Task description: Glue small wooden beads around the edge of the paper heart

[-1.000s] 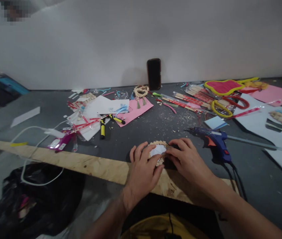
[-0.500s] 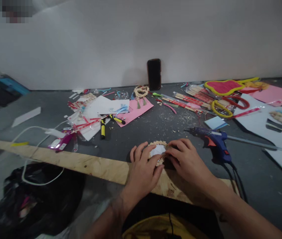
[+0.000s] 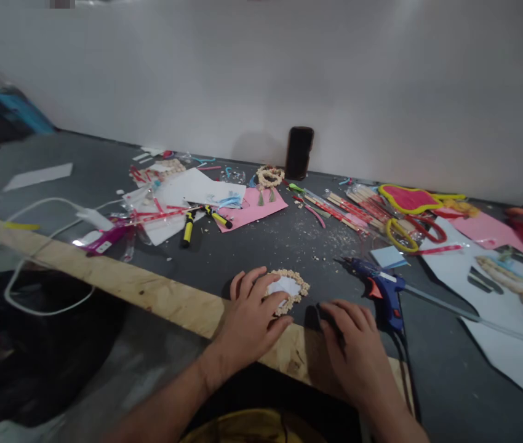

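Observation:
A round piece with a border of small pale beads (image 3: 303, 288) and a white paper centre (image 3: 288, 285) lies on the dark tabletop near its front edge. My left hand (image 3: 253, 311) holds it from the left, with fingers over the far side and thumb at the near side. To the right, my right hand (image 3: 351, 329) is apart from the beaded piece, fingers slightly curled and nothing visible in them. Beyond that hand lies a blue glue gun (image 3: 383, 283) with an orange trigger, its long glue stick reaching right.
A phone (image 3: 299, 152) leans against the wall. Yellow-and-black pliers (image 3: 189, 229) and pink paper (image 3: 255, 212) lie left of centre. Wrapped chopsticks (image 3: 335, 206), yellow-handled scissors (image 3: 400, 237) and white sheets (image 3: 450, 261) spread rightward. A white cable (image 3: 61, 216) loops over the plywood edge (image 3: 151, 288).
My right hand has let go of the beaded piece and drawn back to the right and nearer. The left hand stays on it. The view has tilted and shifted.

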Action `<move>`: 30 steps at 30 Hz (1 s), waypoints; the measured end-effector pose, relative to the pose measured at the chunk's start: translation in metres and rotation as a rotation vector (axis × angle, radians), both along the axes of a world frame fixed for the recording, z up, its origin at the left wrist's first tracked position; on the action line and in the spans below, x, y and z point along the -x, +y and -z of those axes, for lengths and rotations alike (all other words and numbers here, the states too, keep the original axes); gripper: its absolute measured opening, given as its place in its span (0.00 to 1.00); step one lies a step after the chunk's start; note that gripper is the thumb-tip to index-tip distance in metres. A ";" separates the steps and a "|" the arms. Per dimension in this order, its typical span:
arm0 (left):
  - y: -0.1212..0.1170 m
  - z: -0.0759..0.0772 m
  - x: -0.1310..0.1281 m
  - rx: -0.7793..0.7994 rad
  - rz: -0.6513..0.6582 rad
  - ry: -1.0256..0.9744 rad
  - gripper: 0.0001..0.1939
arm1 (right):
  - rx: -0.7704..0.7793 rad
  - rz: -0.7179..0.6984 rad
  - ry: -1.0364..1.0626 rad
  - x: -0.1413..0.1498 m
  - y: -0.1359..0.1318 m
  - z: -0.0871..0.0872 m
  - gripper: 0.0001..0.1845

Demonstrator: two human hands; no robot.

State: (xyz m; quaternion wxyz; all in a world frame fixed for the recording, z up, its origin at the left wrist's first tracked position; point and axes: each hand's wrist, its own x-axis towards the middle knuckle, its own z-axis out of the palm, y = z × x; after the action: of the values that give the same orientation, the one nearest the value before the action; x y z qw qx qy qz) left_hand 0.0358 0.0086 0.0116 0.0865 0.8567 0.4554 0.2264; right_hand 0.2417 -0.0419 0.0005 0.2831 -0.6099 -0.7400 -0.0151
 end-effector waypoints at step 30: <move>0.008 0.001 0.015 0.222 -0.123 -0.008 0.39 | 0.170 0.005 -0.108 0.010 0.054 -0.009 0.22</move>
State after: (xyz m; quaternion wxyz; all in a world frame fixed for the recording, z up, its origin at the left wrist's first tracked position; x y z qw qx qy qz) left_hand 0.0205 0.0164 0.0103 0.1686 0.8113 0.5292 0.1826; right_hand 0.2314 0.0117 0.0091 0.1900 -0.6318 -0.7513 0.0142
